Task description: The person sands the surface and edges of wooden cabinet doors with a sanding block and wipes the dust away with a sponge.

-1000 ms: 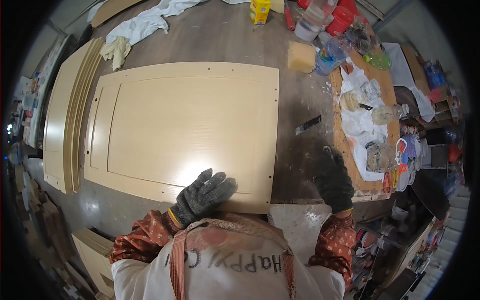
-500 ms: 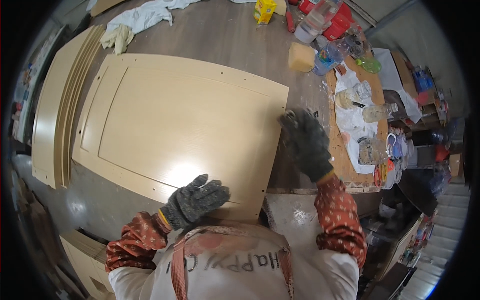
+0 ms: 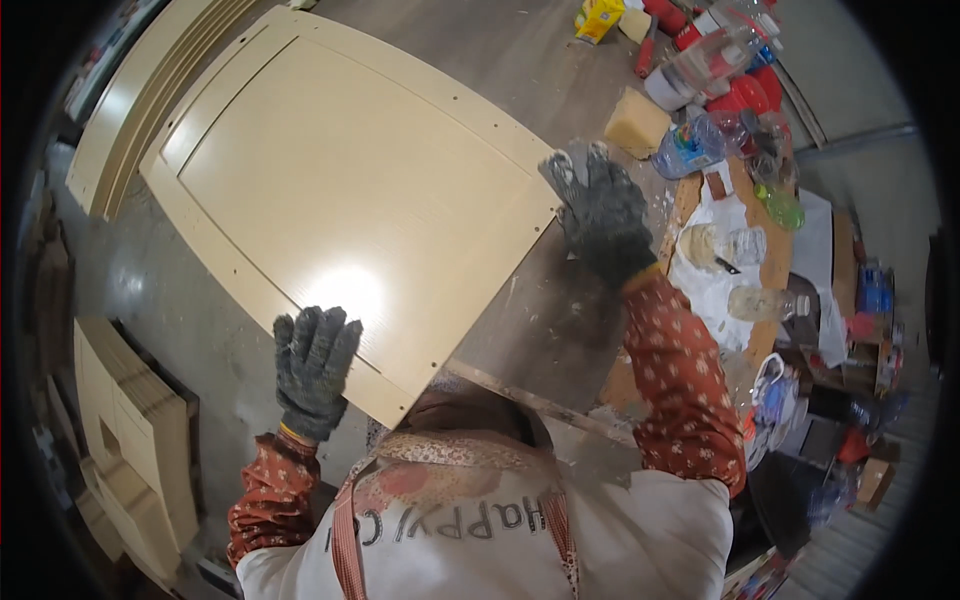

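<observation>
A cream door panel (image 3: 330, 170) with a grooved border and small holes along its edges lies on the brown table. My left hand (image 3: 318, 370), in a dark grey work glove, is laid at the panel's near left edge with fingers stretched out over the surface. At the panel's right corner is my right hand (image 3: 600, 215), gloved alike; its fingers are spread and the thumb side meets the edge. Neither hand visibly grips the panel, though the undersides of both are hidden.
A stack of similar panels (image 3: 145, 110) stands at the left, and more cream boards (image 3: 130, 440) lie lower left. On the right are a yellow sponge (image 3: 637, 122), plastic bottles (image 3: 690, 145), and jars (image 3: 705, 245) on white sheeting. A yellow box (image 3: 598, 20) is at the far side.
The view has turned, so the scene appears rotated clockwise. My left hand has shifted from the panel's near end to its left edge. My right hand stays by the right corner.
</observation>
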Action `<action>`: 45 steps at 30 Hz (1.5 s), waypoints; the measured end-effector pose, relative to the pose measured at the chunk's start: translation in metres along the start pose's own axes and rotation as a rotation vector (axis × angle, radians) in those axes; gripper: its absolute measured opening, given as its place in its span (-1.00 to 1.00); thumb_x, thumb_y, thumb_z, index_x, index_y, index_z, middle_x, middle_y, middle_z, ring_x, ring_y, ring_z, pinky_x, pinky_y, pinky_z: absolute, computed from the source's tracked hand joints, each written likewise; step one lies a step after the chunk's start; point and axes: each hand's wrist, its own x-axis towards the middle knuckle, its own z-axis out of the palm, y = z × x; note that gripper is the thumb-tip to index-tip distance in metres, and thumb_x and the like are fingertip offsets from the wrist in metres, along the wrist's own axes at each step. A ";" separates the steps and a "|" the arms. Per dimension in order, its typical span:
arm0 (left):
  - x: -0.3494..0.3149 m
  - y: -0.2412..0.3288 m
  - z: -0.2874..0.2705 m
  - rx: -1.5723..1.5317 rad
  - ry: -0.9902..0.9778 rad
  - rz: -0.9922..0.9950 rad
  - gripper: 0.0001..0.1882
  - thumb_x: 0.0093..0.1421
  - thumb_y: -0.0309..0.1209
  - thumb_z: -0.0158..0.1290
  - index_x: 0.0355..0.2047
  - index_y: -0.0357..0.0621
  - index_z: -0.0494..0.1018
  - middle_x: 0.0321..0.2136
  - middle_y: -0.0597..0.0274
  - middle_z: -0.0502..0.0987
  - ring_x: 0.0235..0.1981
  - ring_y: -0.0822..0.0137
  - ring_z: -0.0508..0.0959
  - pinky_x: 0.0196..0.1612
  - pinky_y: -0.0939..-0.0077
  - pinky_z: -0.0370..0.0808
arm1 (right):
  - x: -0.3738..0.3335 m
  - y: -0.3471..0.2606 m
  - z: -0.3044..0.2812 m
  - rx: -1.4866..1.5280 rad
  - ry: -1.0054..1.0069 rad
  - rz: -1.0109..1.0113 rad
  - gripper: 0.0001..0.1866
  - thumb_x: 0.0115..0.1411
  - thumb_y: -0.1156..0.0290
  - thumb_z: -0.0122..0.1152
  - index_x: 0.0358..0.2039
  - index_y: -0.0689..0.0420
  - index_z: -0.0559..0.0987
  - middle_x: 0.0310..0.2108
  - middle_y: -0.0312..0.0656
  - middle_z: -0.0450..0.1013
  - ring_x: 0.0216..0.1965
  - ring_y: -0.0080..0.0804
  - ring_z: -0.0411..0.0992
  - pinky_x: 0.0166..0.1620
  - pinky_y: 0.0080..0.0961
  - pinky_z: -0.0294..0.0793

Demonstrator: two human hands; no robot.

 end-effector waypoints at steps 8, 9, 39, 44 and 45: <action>-0.013 0.036 0.004 0.102 0.005 -0.201 -0.55 0.23 -0.41 0.00 0.15 0.16 0.44 0.25 0.32 0.32 0.35 0.15 0.18 0.36 -0.07 0.05 | -0.020 0.020 0.042 0.056 0.002 -0.253 -0.36 0.17 0.21 0.09 0.30 -0.07 0.28 0.25 0.26 0.16 0.09 0.11 0.30 0.05 0.00 0.36; -0.014 0.034 0.005 0.106 0.002 -0.202 -0.55 0.22 -0.41 0.00 0.15 0.17 0.44 0.25 0.32 0.33 0.35 0.14 0.18 0.36 -0.07 0.05 | -0.002 0.017 0.027 0.114 -0.015 -0.210 -0.36 0.18 0.21 0.08 0.31 -0.09 0.26 0.27 0.24 0.14 0.12 0.12 0.27 0.09 -0.01 0.34; -0.011 0.030 0.021 0.093 0.100 -0.281 -0.52 0.20 -0.38 -0.05 0.16 0.19 0.41 0.19 0.23 0.38 0.22 0.09 0.34 0.32 -0.06 0.13 | -0.055 -0.144 -0.107 0.480 0.029 -0.706 -0.50 0.12 0.23 0.17 0.06 0.15 0.46 0.04 0.08 0.36 0.07 0.04 0.36 0.07 -0.12 0.41; -0.016 0.015 0.023 0.132 0.107 -0.304 -0.52 0.20 -0.33 -0.04 0.17 0.19 0.41 0.19 0.24 0.38 0.24 0.10 0.32 0.33 -0.05 0.14 | -0.082 -0.155 -0.052 0.507 -0.020 -0.434 -0.46 0.07 0.23 0.21 0.07 0.17 0.48 0.13 0.16 0.31 0.13 0.10 0.32 0.12 -0.04 0.35; -0.018 0.008 0.020 0.126 0.115 -0.310 -0.50 0.21 -0.32 -0.06 0.20 0.20 0.37 0.22 0.26 0.34 0.25 0.12 0.30 0.34 -0.04 0.12 | -0.088 -0.168 -0.053 0.524 -0.018 -0.465 -0.46 0.07 0.23 0.21 0.07 0.17 0.48 0.13 0.16 0.31 0.13 0.10 0.32 0.12 -0.04 0.35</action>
